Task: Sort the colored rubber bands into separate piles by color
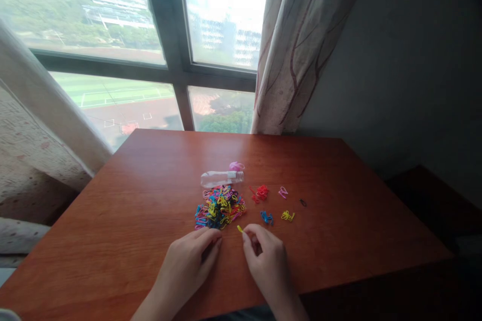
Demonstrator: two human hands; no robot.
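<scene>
Yellow loop (pixel 240 228): likely feather-light, bendy; best pinched at one end, as right hand (pixel 268 256) does. Left hand (pixel 188 256) narrow beside loop pile (pixel 222 206); contents unclear.

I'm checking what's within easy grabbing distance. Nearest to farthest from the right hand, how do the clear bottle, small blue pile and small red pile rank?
1. Blue pile: just beyond the right hand.
2. Red pile: behind the blue.
3. Bottle: farther left.

whether the left hand (pixel 191 257) pinches anything seems hidden; a white rim (pixel 9 314) is cut off, lower left.
</scene>
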